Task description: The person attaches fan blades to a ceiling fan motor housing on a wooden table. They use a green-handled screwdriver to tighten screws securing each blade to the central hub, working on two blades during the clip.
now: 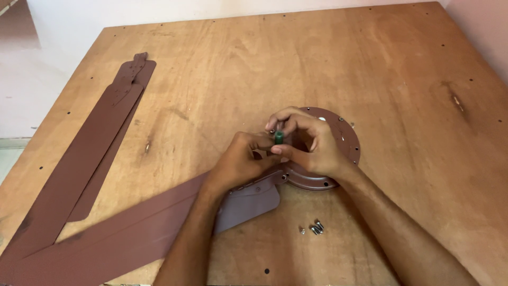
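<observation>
Green screwdriver handle (278, 137) pinched upright by right hand (312, 145); left hand (241, 161) curled against fan motor (338, 143).

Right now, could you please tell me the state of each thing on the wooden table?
Green-handled screwdriver: upright, gripped by right hand.
Left hand: closed beside the tool.
Round motor housing: flat on the table.
Near brown blade: lying against the housing.
Two spare blades: stacked, unattached.
Screws: loose.
</observation>
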